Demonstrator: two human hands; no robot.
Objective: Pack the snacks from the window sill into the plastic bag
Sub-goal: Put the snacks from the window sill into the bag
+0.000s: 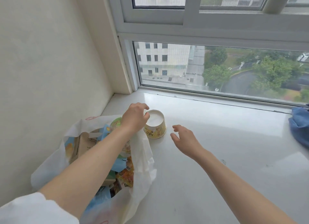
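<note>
On sill point(209, 140): snack cup point(156, 126) inverted, base up.

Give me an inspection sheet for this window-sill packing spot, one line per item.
Surface: white window sill, glossy, with a few small marks.
Job's things: yellow paper cup standing upside down on the sill, beside the white plastic bag; the bag lies open and already holds snack packets and a brown carton.
Clutter: blue cloth at the sill's right edge.
Hands: left hand over the cup's rim with fingers curled, grip not clear; right hand open, hovering right of the cup, apart from it.
Cables: nothing seen.
Surroundings: white wall on the left; window behind, showing buildings and trees.
</note>
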